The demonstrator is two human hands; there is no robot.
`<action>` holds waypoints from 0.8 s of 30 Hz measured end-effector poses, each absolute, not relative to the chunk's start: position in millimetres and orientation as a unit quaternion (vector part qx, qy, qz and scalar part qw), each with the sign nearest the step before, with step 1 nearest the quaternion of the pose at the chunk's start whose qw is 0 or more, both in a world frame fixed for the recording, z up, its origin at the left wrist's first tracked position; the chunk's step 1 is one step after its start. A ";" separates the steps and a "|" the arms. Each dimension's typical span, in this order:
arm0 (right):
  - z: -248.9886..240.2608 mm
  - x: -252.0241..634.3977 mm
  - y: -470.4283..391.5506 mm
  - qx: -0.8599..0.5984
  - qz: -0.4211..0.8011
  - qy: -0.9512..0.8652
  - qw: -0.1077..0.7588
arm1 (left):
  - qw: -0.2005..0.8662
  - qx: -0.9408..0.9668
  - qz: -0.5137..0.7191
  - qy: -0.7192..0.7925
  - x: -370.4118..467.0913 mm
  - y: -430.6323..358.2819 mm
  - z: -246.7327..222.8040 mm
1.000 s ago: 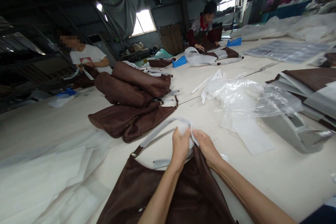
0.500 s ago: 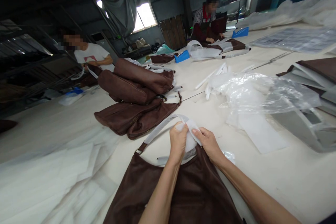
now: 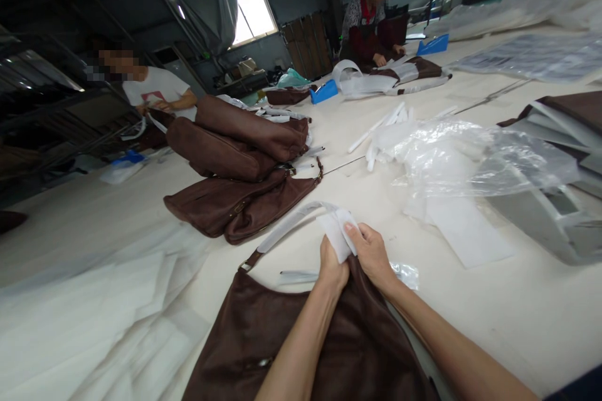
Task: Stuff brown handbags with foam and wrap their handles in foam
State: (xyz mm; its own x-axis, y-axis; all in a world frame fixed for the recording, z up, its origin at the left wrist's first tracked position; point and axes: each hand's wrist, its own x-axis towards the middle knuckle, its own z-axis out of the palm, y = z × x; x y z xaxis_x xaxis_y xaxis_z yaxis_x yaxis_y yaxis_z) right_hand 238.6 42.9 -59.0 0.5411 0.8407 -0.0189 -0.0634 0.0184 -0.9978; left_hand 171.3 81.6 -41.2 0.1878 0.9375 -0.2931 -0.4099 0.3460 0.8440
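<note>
A dark brown handbag lies in front of me with its shoulder strap arched away from me. Thin white wrapping covers most of that strap. At the strap's right side, a white wrapping sheet is folded around it. My left hand is closed on the sheet from below, its fingers partly hidden behind the material. My right hand pinches the sheet's right edge, thumb on top. Under the strap's arch, a thin grey-white strip shows on the table.
Several brown bags are piled beyond the strap. Clear plastic and a white sheet lie to the right. Translucent sheets cover the left. Two people work across the table, near blue tape dispensers.
My left hand has moved down from the sheet's upper part to beneath it. The sheet now lies flatter around the strap. My right hand keeps its hold at the edge.
</note>
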 end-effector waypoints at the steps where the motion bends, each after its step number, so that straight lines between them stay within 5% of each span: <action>1: -60.1 238.4 43.0 -0.611 0.348 -0.321 0.634 | 0.707 0.323 0.477 0.411 174.2 77.0 -42.2; 17: -58.8 236.7 39.0 -0.738 0.214 -0.403 0.497 | 0.683 0.416 0.444 0.404 179.4 66.2 -29.0; 24: -49.4 237.0 30.7 -0.718 0.269 -0.407 0.496 | 0.679 0.379 0.461 0.428 182.4 67.2 -23.1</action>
